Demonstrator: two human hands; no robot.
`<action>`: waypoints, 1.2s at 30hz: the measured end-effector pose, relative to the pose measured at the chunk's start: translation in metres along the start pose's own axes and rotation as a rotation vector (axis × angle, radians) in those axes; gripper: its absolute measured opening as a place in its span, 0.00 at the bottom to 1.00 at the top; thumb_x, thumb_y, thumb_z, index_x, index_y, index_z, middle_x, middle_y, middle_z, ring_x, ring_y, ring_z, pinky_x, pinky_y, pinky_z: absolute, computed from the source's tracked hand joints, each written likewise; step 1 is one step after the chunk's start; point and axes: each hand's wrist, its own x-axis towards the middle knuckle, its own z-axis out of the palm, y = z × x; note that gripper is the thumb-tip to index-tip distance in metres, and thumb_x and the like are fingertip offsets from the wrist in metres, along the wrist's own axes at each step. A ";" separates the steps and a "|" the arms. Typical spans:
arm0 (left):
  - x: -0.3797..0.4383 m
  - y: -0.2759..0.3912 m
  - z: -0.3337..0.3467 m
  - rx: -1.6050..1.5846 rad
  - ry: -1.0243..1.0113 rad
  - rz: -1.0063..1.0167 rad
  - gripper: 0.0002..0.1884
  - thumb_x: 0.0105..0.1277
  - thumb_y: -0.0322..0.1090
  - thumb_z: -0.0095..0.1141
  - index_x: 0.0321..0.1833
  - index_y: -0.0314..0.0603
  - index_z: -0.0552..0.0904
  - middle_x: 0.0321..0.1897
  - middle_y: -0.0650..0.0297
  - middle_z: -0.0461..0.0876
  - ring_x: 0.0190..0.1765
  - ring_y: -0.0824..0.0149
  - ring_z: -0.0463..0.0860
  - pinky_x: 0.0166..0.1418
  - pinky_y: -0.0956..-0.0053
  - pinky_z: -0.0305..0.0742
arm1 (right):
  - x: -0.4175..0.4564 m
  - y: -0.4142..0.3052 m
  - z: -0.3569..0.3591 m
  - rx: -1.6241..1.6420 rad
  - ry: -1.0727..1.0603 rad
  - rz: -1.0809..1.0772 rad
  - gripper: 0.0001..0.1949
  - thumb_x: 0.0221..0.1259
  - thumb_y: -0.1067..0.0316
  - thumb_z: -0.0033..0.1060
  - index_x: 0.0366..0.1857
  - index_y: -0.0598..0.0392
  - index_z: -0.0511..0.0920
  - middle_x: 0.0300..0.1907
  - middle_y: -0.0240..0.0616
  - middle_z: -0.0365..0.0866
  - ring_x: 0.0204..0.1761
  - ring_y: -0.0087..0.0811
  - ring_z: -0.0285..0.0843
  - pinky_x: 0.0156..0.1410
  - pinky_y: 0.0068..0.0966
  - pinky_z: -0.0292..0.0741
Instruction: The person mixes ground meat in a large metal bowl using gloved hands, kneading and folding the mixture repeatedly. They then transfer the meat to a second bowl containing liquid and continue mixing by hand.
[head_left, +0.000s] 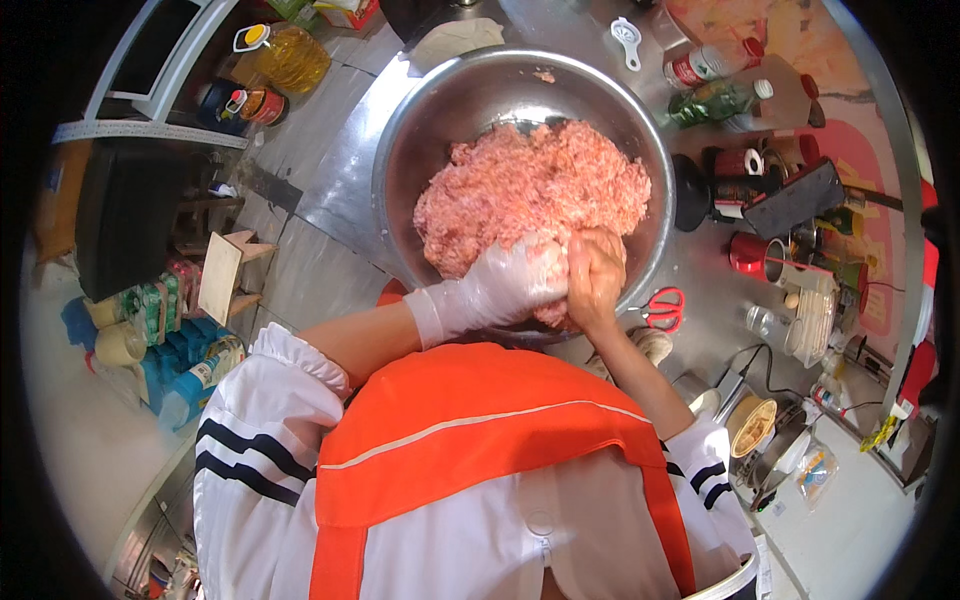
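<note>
A large stainless steel bowl stands before me with a big mass of pink minced meat in it. My left hand, in a clear plastic glove, is at the near side of the meat, with bits of it stuck on the glove. My right hand is bare, its fingers curled in against the gloved hand. The two hands touch over the near part of the bowl. Their fingertips and anything inside the grip are hidden. Some meat shows below the hands, near the rim.
Red-handled scissors lie right of the bowl on the metal worktop. Further right are a red mug, a green bottle and a black tablet-like slab. A white egg separator lies behind. An oil jug stands at left.
</note>
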 end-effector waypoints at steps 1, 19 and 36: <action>0.008 0.003 -0.008 0.042 -0.148 -0.057 0.20 0.51 0.42 0.72 0.49 0.54 0.85 0.44 0.59 0.84 0.47 0.56 0.84 0.43 0.63 0.81 | 0.001 0.007 0.005 -0.038 -0.007 0.014 0.17 0.71 0.62 0.53 0.24 0.60 0.81 0.29 0.49 0.81 0.40 0.47 0.77 0.45 0.41 0.73; 0.048 0.016 -0.081 0.228 -0.208 -0.267 0.15 0.64 0.39 0.60 0.52 0.44 0.80 0.39 0.55 0.83 0.37 0.47 0.85 0.44 0.53 0.82 | 0.062 0.007 -0.073 -0.089 -0.731 0.364 0.22 0.75 0.50 0.45 0.45 0.58 0.85 0.43 0.55 0.86 0.48 0.51 0.84 0.57 0.44 0.77; 0.077 -0.037 -0.073 0.044 -0.214 -0.243 0.15 0.71 0.46 0.54 0.44 0.41 0.83 0.34 0.50 0.86 0.39 0.46 0.86 0.47 0.55 0.81 | 0.097 0.025 -0.022 -0.343 -1.385 0.138 0.19 0.70 0.55 0.49 0.45 0.60 0.83 0.44 0.55 0.85 0.55 0.44 0.82 0.65 0.46 0.74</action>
